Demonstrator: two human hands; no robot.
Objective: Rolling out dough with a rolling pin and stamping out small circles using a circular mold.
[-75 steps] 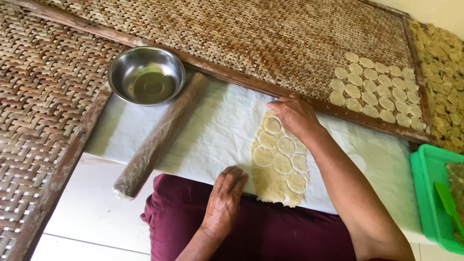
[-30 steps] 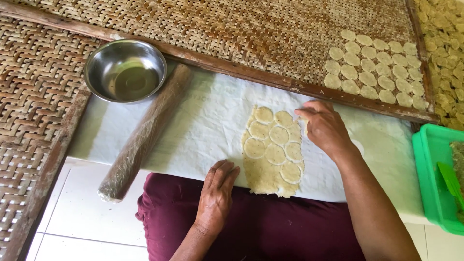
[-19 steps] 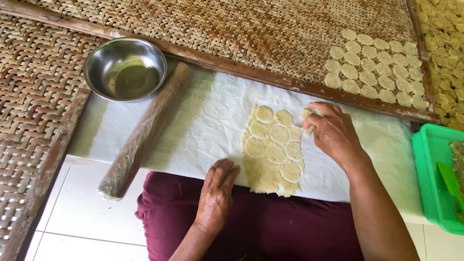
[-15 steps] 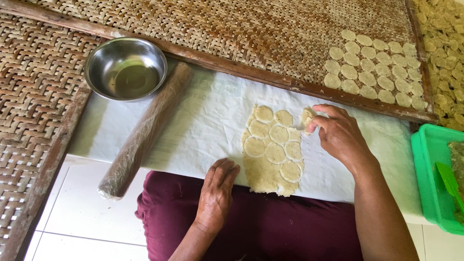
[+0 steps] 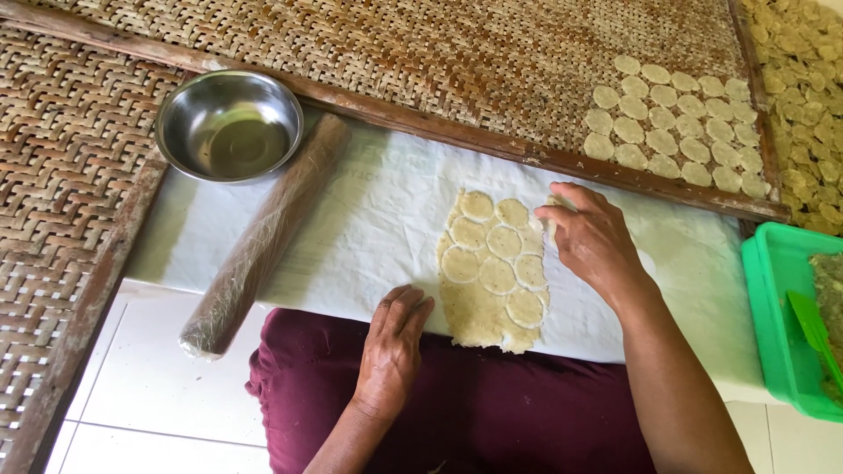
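Glossy steel bowl [image 5: 229, 125], rough woven bamboo mat [image 5: 457, 61], film-wrapped rolling pin [image 5: 266, 235], grainy matt dough [image 5: 493, 268].

A home food-making spot set up on the floor, likely a household cottage kitchen for handmade crackers. A person sits on white floor tiles [image 5: 158, 386] with a white sheet [image 5: 369, 219] spread out as the work surface. On it lies a thin rolled dough sheet [image 5: 492, 263] stamped into small circles, next to a plastic-wrapped rolling pin [image 5: 263, 237] and a steel bowl [image 5: 230, 125]. Large woven bamboo drying trays [image 5: 395, 53] with wooden frames surround the sheet, one carrying neat rows of cut dough rounds [image 5: 676, 132]. A green plastic tub [image 5: 781, 325] sits at the right edge.
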